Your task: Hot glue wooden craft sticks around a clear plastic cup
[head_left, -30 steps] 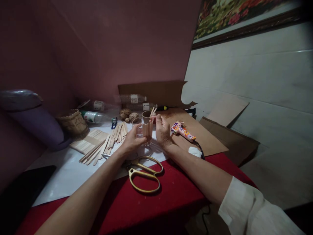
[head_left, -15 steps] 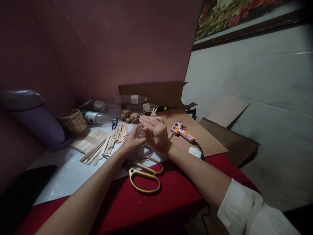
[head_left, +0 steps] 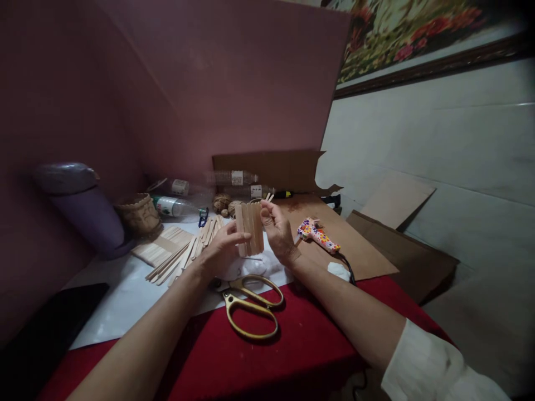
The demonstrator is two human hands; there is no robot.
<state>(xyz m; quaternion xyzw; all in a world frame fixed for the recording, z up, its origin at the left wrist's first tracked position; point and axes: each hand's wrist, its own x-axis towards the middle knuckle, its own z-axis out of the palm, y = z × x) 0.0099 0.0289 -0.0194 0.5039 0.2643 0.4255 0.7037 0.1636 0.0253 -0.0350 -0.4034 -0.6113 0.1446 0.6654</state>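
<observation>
Upright between my hands is a row of popsicle sticks [head_left: 251, 228], set side by side like a small panel with their rounded ends up. My left hand [head_left: 225, 245] grips its left side, thumb across the front. Along the right edge, the bent fingers of my right hand [head_left: 278, 231] hold it near the top. What lies behind the sticks is hidden. Just below sit gold-handled scissors [head_left: 253, 306], their blades partly covered by my left forearm. Loose popsicle sticks [head_left: 190, 253] and a banded bundle of sticks [head_left: 163, 245] lie to the left.
A flower-patterned glue gun [head_left: 317, 235] rests on a cardboard sheet [head_left: 355, 250] at right, its cord trailing forward. Behind are twine balls [head_left: 221, 203], plastic bottles [head_left: 175, 207] and a carved pot [head_left: 140, 214]. A purple container [head_left: 90, 209] stands far left; white paper [head_left: 108, 312] covers the cloth.
The stick panel has turned to face me; before, clear plastic showed between my hands. My right hand has moved from over the top to the right edge. The view has shifted slightly.
</observation>
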